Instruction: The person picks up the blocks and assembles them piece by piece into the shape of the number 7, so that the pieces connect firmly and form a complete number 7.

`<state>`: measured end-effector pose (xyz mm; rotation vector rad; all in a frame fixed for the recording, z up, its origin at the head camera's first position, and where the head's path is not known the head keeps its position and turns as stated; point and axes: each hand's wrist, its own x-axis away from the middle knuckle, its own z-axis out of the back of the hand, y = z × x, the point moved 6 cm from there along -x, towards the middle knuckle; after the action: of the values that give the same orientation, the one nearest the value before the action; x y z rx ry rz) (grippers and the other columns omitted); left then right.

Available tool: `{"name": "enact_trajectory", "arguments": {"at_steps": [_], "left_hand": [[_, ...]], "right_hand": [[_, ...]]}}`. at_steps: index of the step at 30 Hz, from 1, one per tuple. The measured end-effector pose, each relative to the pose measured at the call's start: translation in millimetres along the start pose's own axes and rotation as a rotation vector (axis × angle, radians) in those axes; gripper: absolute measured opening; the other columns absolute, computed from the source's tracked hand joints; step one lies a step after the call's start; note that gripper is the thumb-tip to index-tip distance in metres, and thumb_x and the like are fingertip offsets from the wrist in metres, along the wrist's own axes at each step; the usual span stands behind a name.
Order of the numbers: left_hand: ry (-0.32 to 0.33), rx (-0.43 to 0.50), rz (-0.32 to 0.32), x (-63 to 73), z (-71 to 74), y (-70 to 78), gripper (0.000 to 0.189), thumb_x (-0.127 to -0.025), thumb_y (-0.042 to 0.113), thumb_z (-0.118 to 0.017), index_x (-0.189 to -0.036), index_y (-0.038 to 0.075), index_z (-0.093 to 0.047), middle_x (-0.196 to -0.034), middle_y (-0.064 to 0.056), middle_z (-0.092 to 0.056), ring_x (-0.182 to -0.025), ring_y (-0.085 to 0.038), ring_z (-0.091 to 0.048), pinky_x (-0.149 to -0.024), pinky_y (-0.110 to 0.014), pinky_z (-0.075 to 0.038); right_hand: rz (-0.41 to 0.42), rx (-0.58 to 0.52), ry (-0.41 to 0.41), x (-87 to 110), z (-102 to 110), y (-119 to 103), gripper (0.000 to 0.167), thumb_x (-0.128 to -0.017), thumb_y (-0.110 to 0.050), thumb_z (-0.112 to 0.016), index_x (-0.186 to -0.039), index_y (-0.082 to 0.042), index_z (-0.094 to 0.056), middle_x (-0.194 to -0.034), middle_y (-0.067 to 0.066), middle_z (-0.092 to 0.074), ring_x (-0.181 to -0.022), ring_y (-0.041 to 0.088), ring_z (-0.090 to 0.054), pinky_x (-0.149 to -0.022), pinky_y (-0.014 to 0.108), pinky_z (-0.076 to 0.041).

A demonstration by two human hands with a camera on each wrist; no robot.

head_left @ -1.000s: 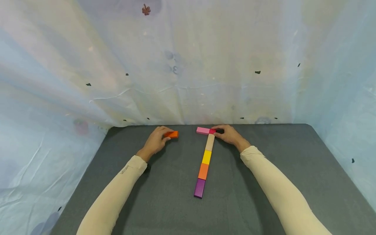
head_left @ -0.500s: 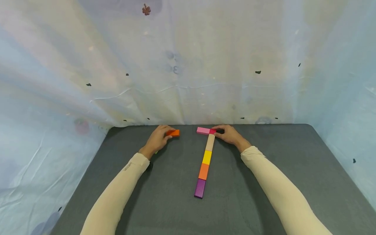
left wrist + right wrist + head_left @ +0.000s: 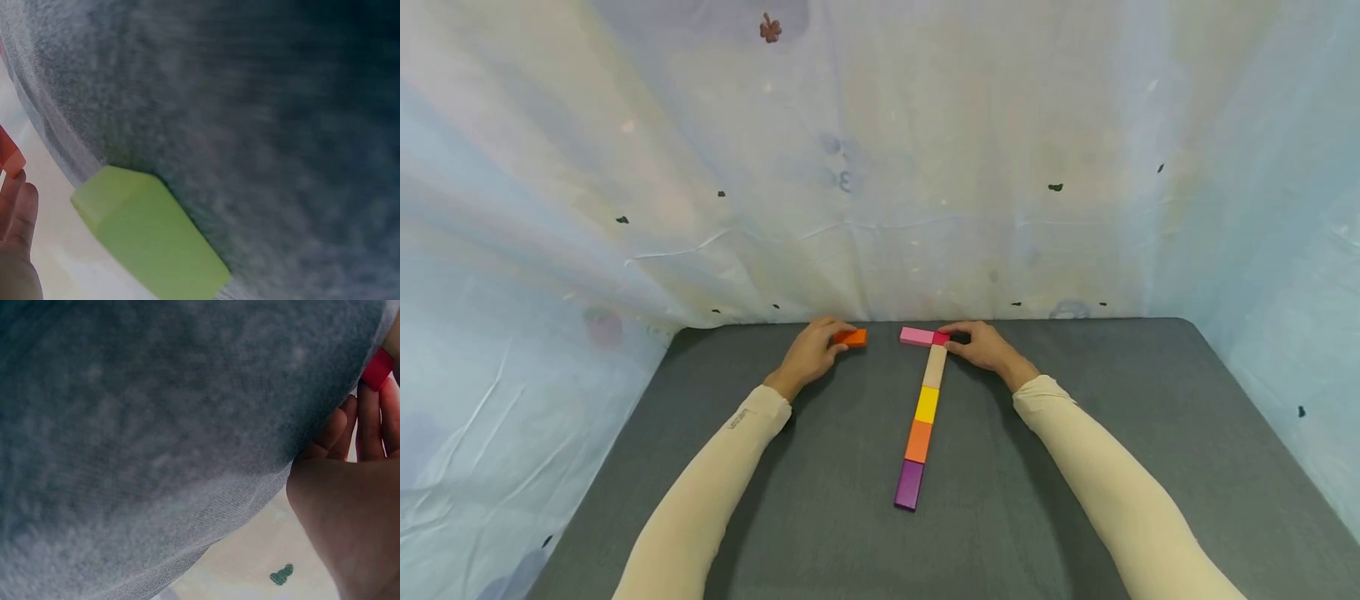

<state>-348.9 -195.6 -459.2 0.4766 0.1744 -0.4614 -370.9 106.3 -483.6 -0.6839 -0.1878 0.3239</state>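
In the head view, my left hand (image 3: 809,357) pinches an orange block (image 3: 853,338) near the table's far edge, left of a pink block (image 3: 916,336). The thumb and fingers of my right hand (image 3: 987,348) grip a red block (image 3: 941,338), which sits against the pink block's right end. From the red block a row runs toward me: beige block (image 3: 934,367), yellow block (image 3: 927,405), second orange block (image 3: 918,441) and purple block (image 3: 907,485). A light green block (image 3: 153,231) shows large in the left wrist view; in the head view my left arm hides it.
The dark grey table (image 3: 820,517) has its far edge just beyond the hands. A pale patterned curtain (image 3: 880,167) hangs behind it and along both sides.
My left hand has slid right with the orange block, narrowing the gap to the pink block. A bit of green showed by the left wrist half a second ago. My right hand stays put.
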Motion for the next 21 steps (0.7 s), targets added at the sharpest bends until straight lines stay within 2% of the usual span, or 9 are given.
{"name": "enact_trajectory", "arguments": {"at_steps": [4,10,15,21], "left_hand": [[0.016,0.003,-0.013,-3.5,-2.3,0.0,0.034,-0.094,0.013,-0.07,-0.127,0.014,-0.067,-0.129,-0.008,-0.063,-0.124,-0.029,-0.056,-0.108,-0.048,-0.045],[0.021,-0.003,0.008,-10.3,-5.1,1.6,0.033,-0.093,0.014,-0.07,-0.126,0.016,-0.068,-0.13,-0.005,-0.064,-0.124,-0.027,-0.055,-0.108,-0.047,-0.045],[0.015,-0.002,0.013,-15.7,-8.6,8.3,0.033,-0.093,0.014,-0.07,-0.126,0.014,-0.068,-0.129,-0.006,-0.065,-0.124,-0.026,-0.056,-0.11,-0.045,-0.044],[0.02,-0.007,-0.013,-22.9,-11.5,18.8,0.031,-0.094,0.012,-0.069,-0.125,0.013,-0.068,-0.128,-0.006,-0.065,-0.122,-0.026,-0.057,-0.11,-0.044,-0.044]], "right_hand": [[0.003,0.0,0.0,0.0,-1,-1,0.041,-0.1,-0.027,-0.06,-0.14,-0.018,-0.059,-0.147,0.014,-0.053,-0.136,0.035,-0.048,-0.115,0.055,-0.036],[0.003,0.001,0.001,0.5,1,-2,0.041,-0.1,-0.028,-0.061,-0.14,-0.018,-0.059,-0.147,0.015,-0.052,-0.135,0.035,-0.048,-0.115,0.056,-0.035],[0.001,0.002,-0.004,1.3,0,-1,0.041,-0.1,-0.028,-0.061,-0.14,-0.018,-0.059,-0.148,0.014,-0.052,-0.137,0.035,-0.047,-0.116,0.056,-0.035],[0.016,0.005,0.007,1.7,-1,-4,0.041,-0.1,-0.028,-0.061,-0.14,-0.017,-0.059,-0.147,0.014,-0.053,-0.135,0.034,-0.048,-0.115,0.055,-0.035]]}}
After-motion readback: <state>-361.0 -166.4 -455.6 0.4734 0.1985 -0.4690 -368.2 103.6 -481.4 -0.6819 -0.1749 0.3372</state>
